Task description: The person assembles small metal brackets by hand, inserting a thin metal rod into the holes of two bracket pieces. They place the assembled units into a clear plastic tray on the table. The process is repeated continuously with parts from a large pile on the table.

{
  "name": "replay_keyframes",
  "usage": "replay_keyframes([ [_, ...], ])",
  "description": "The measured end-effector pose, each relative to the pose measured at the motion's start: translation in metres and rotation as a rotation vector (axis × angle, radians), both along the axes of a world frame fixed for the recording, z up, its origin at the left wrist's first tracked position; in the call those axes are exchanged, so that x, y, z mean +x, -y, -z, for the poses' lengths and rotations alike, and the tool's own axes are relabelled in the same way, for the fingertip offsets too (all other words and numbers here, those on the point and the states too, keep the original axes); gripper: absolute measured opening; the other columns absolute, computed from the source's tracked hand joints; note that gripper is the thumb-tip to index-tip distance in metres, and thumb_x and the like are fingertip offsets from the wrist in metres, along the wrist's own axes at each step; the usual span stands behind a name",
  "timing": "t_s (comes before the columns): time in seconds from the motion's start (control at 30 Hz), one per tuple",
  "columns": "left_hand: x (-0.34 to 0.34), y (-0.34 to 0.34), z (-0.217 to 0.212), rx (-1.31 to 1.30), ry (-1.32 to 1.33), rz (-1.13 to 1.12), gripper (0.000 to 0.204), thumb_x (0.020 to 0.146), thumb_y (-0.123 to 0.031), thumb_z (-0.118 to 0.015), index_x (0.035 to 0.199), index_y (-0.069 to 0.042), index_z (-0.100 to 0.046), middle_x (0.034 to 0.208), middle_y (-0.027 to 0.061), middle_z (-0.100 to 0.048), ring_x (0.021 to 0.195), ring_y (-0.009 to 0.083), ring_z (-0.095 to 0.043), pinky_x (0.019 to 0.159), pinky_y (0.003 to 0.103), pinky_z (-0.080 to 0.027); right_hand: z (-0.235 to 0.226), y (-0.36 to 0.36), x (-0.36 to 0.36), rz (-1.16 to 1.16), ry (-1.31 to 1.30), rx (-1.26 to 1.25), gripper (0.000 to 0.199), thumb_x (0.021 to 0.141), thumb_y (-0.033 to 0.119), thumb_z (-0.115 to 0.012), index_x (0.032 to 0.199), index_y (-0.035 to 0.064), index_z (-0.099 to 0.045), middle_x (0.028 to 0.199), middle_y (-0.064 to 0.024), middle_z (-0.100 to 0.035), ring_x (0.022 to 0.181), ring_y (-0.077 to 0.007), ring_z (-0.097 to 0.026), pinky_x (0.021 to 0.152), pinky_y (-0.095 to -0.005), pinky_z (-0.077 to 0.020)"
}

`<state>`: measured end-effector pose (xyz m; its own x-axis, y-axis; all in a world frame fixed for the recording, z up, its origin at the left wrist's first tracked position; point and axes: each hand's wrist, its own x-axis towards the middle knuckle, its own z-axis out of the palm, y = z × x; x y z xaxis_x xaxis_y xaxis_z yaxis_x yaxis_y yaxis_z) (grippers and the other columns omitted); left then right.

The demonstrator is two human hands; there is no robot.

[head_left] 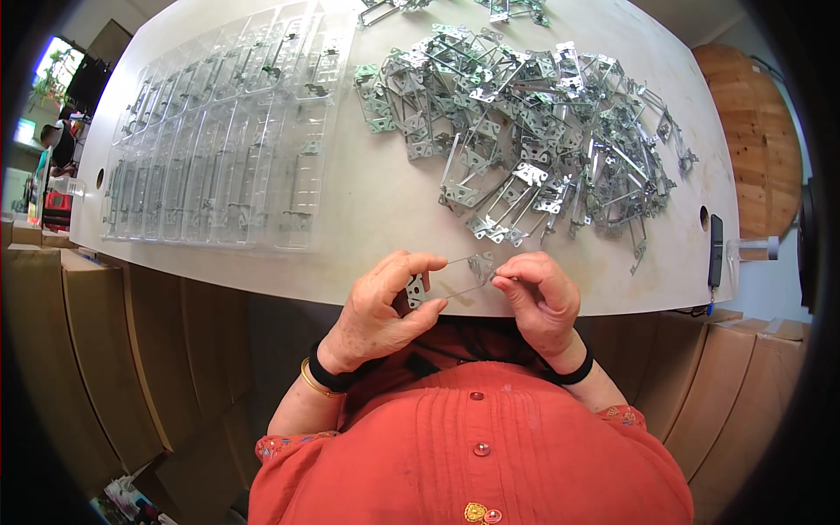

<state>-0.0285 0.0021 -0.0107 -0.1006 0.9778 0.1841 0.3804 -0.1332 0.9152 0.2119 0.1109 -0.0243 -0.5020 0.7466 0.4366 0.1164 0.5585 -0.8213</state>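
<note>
L to R: clear trays (210, 149) lying far left. Left hand (381, 311) pinching metal bracket (451, 278), long axis running across to right hand (542, 297), also pinching it, over table edge (612, 297). Bracket pile (542, 131) behind.

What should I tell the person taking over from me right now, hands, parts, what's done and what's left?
Left hand: gripping one end of a small metal bracket at the table's near edge.
Right hand: pinching the bracket's other end between its fingertips.
Loose brackets: a big tangled pile on the table ahead, to the right.
Clear plastic trays: laid in rows to the left; a few slots hold parts, most look empty.
Done: only a few parts show in the trays.
Left: the bracket in hand, and the pile looks largely untouched.
</note>
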Motion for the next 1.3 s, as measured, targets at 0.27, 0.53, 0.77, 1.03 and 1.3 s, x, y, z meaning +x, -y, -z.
replay_keyframes([
  [0.27, 0.0011, 0.001, -0.0015, -0.028, 0.037, -0.017, 0.051, 0.085, -0.002, -0.088, 0.134, -0.008, -0.074, 0.099, -0.0015, -0.066, 0.065, 0.0066, -0.047, 0.058, 0.026, -0.042, 0.0009, -0.0002, 0.001, -0.012, -0.01, -0.036, 0.025, 0.09, 0.0, -0.091, 0.105, 0.0049, -0.072, 0.097, -0.0084, -0.074, 0.082, -0.0184, -0.069, 0.069, -0.0307, -0.0556],
  [0.53, 0.0022, 0.0012, -0.0014, -0.031, 0.038, -0.02, 0.051, 0.085, -0.001, -0.087, 0.133, -0.008, -0.074, 0.098, -0.0016, -0.066, 0.065, 0.0071, -0.048, 0.058, 0.026, -0.042, 0.0024, -0.0013, -0.0007, -0.013, -0.02, 0.01, 0.026, 0.089, 0.001, -0.092, 0.105, 0.0053, -0.072, 0.098, -0.0081, -0.074, 0.081, -0.0175, -0.069, 0.067, -0.03, -0.0542],
  [0.77, 0.0016, 0.0011, -0.0003, -0.021, 0.031, -0.017, 0.051, 0.084, -0.001, -0.087, 0.133, -0.008, -0.074, 0.098, -0.0016, -0.066, 0.065, 0.0071, -0.048, 0.058, 0.026, -0.042, 0.0025, 0.0005, 0.0018, -0.01, -0.013, -0.049, 0.026, 0.09, 0.002, -0.092, 0.105, 0.0055, -0.072, 0.098, -0.0078, -0.075, 0.08, -0.0167, -0.068, 0.066, -0.0297, -0.0537],
  [1.03, 0.0023, 0.0006, -0.0027, -0.02, 0.026, -0.022, 0.051, 0.084, -0.001, -0.087, 0.133, -0.008, -0.074, 0.098, -0.0016, -0.066, 0.064, 0.0068, -0.048, 0.058, 0.026, -0.042, -0.0006, -0.0001, 0.0006, -0.013, -0.005, -0.022, 0.024, 0.091, 0.002, -0.091, 0.105, 0.0046, -0.072, 0.098, -0.0092, -0.076, 0.085, -0.0216, -0.071, 0.073, -0.0329, -0.0571],
  [1.3, 0.0028, 0.0009, -0.0055, -0.039, 0.027, -0.024, 0.049, 0.085, -0.001, -0.087, 0.132, -0.006, -0.074, 0.099, -0.0008, -0.066, 0.064, 0.0064, -0.047, 0.057, 0.026, -0.04, -0.0038, -0.0009, -0.0002, -0.015, -0.004, 0.037, 0.019, 0.095, 0.0, -0.086, 0.107, 0.0031, -0.072, 0.098, -0.0099, -0.076, 0.087, -0.0245, -0.072, 0.076, -0.0342, -0.0577],
])
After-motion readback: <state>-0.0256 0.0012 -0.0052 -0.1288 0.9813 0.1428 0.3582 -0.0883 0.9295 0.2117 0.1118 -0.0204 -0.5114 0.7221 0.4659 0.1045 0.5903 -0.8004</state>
